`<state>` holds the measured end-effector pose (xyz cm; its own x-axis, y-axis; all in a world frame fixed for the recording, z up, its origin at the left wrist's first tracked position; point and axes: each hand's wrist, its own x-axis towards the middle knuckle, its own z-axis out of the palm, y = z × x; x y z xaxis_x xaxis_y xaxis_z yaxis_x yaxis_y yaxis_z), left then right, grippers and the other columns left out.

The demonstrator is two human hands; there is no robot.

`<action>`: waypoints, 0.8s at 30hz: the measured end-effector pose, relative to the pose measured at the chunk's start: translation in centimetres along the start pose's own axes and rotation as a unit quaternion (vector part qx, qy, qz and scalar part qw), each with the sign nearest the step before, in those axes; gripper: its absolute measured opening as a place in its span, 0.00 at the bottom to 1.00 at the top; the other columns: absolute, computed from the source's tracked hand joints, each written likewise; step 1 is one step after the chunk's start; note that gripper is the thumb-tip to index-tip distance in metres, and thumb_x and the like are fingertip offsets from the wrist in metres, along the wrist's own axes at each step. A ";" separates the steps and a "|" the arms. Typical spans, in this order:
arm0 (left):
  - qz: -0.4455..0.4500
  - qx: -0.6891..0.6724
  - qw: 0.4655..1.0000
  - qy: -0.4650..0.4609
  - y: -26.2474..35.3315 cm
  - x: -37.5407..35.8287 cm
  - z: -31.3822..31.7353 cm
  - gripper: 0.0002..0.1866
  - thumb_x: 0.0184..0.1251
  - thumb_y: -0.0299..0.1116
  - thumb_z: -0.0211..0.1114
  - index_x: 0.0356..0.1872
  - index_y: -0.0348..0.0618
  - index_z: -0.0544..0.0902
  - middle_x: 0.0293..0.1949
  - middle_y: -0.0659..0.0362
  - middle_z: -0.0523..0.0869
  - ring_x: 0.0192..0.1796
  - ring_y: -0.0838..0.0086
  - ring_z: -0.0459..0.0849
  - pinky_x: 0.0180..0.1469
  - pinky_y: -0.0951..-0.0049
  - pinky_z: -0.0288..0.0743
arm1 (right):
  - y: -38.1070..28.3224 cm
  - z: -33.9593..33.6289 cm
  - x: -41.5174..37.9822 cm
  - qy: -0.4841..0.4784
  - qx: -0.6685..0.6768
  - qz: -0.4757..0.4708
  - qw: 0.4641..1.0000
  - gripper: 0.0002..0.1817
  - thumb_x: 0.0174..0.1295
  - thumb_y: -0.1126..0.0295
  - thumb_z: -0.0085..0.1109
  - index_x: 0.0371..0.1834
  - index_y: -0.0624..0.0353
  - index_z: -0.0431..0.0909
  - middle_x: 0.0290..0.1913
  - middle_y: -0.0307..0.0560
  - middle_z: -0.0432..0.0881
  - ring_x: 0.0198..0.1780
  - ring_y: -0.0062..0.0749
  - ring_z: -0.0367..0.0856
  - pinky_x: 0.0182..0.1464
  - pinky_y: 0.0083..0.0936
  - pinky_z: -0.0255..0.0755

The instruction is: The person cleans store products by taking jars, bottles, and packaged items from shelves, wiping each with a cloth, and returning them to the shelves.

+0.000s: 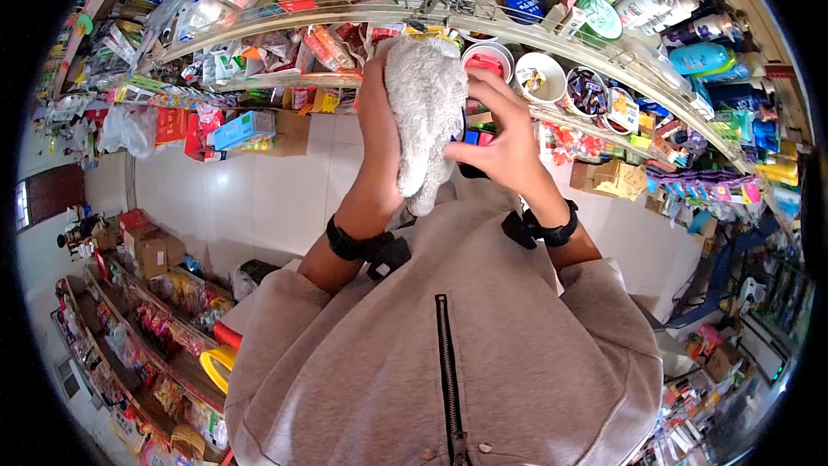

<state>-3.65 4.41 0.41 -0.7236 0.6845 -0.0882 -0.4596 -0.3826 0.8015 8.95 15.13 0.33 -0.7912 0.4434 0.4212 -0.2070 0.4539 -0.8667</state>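
Note:
A fluffy grey-white cloth [424, 108] hangs in a bunch in front of my chest, near the shelf edge. My left hand [379, 112] is wrapped round its left side, with the fingertips hidden behind it. On the other side my right hand [498, 134] curls its thumb and fingers round a small dark item [472, 135] with blue and red parts, which the cloth partly covers. Both wrists wear black bands. White round tubs [541, 78] with small packets stand on the shelf just beyond my right hand.
A curved shelf rail [345, 13] crosses ahead, with packets, jars and bottles behind it. Blue-lidded jars [523, 3] stand at the upper right. A light blue box [244, 130] hangs over the left shelf edge. More stocked shelves [151, 319] run along the lower left.

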 end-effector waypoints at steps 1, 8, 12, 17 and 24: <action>-0.020 0.020 0.999 0.015 0.2 0.3 0.2 0.21 0.79 0.48 0.46 0.50 0.42 0.79 0.39 0.56 0.86 0.38 0.70 0.87 0.42 0.71 0.83 | 0.2 -0.2 0.2 -0.015 0.013 -0.012 1.000 0.34 0.39 0.64 0.85 0.50 0.64 0.81 0.55 0.52 0.82 0.58 0.39 0.80 0.61 0.32 0.72; -0.012 0.026 0.999 0.031 -0.8 1.6 -1.1 0.25 0.78 0.56 0.45 0.50 0.44 0.79 0.39 0.57 0.86 0.38 0.69 0.87 0.42 0.70 0.83 | 0.9 -0.7 -0.4 -0.103 0.396 0.137 0.902 0.38 0.42 0.62 0.84 0.57 0.67 0.79 0.58 0.50 0.81 0.60 0.34 0.79 0.62 0.33 0.73; -0.029 -0.017 0.999 0.014 -1.4 2.3 -1.4 0.31 0.76 0.63 0.43 0.54 0.47 0.79 0.43 0.58 0.86 0.42 0.68 0.86 0.46 0.66 0.83 | 2.3 0.1 -1.4 -0.068 0.609 0.182 0.769 0.51 0.57 0.42 0.70 0.70 0.73 0.62 0.64 0.57 0.74 0.64 0.39 0.77 0.66 0.36 0.74; -0.114 -0.070 0.985 0.112 -0.1 1.1 0.1 0.33 0.75 0.66 0.41 0.57 0.50 0.79 0.48 0.59 0.85 0.47 0.68 0.84 0.51 0.64 0.81 | 3.0 -0.4 -1.5 -0.039 0.621 0.181 0.762 0.49 0.57 0.43 0.70 0.70 0.71 0.63 0.66 0.55 0.73 0.65 0.39 0.77 0.66 0.37 0.74; -0.130 -0.124 0.981 0.067 0.3 0.9 0.9 0.31 0.78 0.62 0.40 0.56 0.47 0.78 0.47 0.58 0.85 0.45 0.69 0.86 0.50 0.68 0.82 | 2.7 -0.9 -0.4 0.044 0.313 0.100 0.943 0.42 0.44 0.62 0.84 0.64 0.64 0.74 0.60 0.48 0.79 0.62 0.32 0.77 0.65 0.30 0.70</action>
<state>-3.93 5.49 1.11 -0.6181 0.6984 -0.3608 -0.7373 -0.3558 0.5743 9.19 16.88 -1.96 -0.8057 0.5463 0.2288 -0.3792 -0.1791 -0.9078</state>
